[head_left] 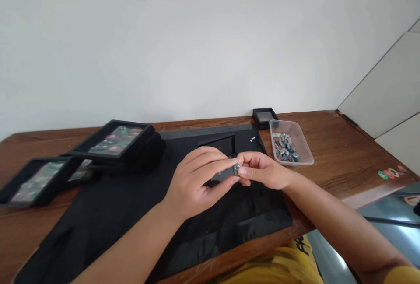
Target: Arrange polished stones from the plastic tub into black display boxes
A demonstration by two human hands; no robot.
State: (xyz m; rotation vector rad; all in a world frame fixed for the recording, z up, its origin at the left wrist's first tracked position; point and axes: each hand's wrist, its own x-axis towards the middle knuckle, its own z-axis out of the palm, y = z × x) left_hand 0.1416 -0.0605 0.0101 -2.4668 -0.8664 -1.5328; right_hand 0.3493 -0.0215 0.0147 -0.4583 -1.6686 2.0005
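Note:
Over the black mat (131,209), my two hands meet around a small flat dark-grey piece (226,172) with a round, silvery ringed spot at its right end. My left hand (197,179) grips its long edges between thumb and fingers. At the ringed end, the thumb and forefinger of my right hand (259,170) pinch the piece. Just behind my hands a thin black frame (226,144) stands open, its lower part hidden by my fingers. What the grey piece is made of cannot be made out.
Stacked black display frames (144,142) with colourful shiny contents stand at left, beside further frames (36,183). A clear plastic tub (302,144) holds several glossy coloured pieces, with a small black frame (264,117) behind it. Round stickers (389,173) mark the wooden table's right edge.

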